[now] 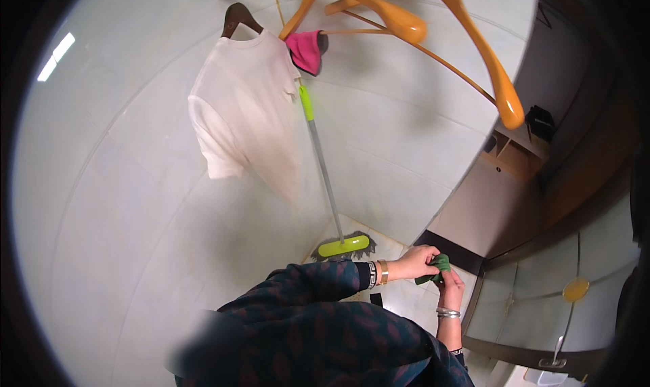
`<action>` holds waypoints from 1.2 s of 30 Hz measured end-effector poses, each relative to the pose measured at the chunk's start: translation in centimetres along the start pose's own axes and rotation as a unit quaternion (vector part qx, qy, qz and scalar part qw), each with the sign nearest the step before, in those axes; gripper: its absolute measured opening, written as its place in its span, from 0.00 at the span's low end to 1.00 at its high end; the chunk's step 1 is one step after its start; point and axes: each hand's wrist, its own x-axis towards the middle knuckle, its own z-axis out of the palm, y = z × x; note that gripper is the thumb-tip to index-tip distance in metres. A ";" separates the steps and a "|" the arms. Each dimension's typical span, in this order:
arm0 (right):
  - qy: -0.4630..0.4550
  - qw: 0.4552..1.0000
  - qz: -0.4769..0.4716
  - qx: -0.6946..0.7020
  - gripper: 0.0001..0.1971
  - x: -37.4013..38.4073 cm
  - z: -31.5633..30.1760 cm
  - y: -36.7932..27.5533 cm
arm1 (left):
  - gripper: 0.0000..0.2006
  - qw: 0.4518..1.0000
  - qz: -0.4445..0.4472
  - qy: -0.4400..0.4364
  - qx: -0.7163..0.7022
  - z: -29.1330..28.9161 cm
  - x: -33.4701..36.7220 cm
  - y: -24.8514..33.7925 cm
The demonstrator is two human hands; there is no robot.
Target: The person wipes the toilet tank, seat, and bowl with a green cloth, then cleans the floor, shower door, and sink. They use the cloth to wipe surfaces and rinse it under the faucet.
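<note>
A small crumpled green cloth is held between my two hands, right of the picture's middle and low. My left hand, coming in from the left, has its fingers closed on the upper part of the cloth. From below, my right hand grips the cloth's lower edge with bent fingers. The tips of some fingers are covered by the cloth. Both forearms are bent in, with a gold band on the left wrist and silver bangles on the right.
Against the tiled wall leans a green-headed mop with a grey pole. Above it hang a white T-shirt on a dark hanger, a pink cloth and orange wooden hangers. On the right stands a glass-panelled door, beside a doorway.
</note>
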 end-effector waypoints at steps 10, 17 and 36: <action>-0.023 0.996 -0.080 0.008 0.14 -5.1 -5.8 -0.3 | 0.12 0.997 -0.009 0.001 -0.079 5.3 -3.3 2.9; -0.088 0.994 -0.064 0.027 0.14 -6.5 -8.3 -0.2 | 0.11 0.970 -0.046 0.058 -0.231 7.4 -6.1 5.2; -0.202 0.965 -0.007 -0.167 0.17 -7.2 4.2 6.0 | 0.09 0.879 0.004 0.291 -0.377 -7.1 -15.9 2.6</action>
